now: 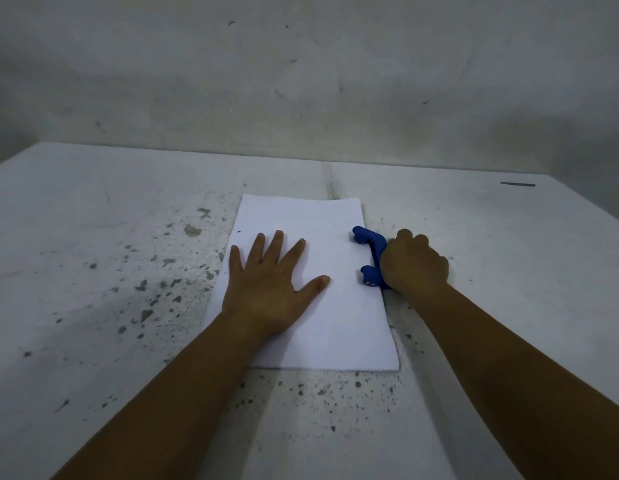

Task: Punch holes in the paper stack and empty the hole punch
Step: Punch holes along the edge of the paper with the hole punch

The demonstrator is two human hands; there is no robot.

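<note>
Table [93,341]: I see white, paint-worn top with dark speckles, thickest at 9 o'clock of the paper and along the near edge.
Paper [335,323]: my white stack lies flat mid-table, long side running away from me; a small hole shows near its far-left edge.
Left hand [271,284]: I have it flat on the paper, palm down, fingers spread, gripping nothing; it covers the stack's left half.
Right hand [413,266]: I have it clenched in a fist on top of the punch, at 3 o'clock of the left hand.
Punch [370,251]: blue, set on the paper's right edge, its two heads over the sheet; the rest is hidden under my fist.
Wall [301,81]: grey, scuffed, at 12 o'clock behind the table.
</note>
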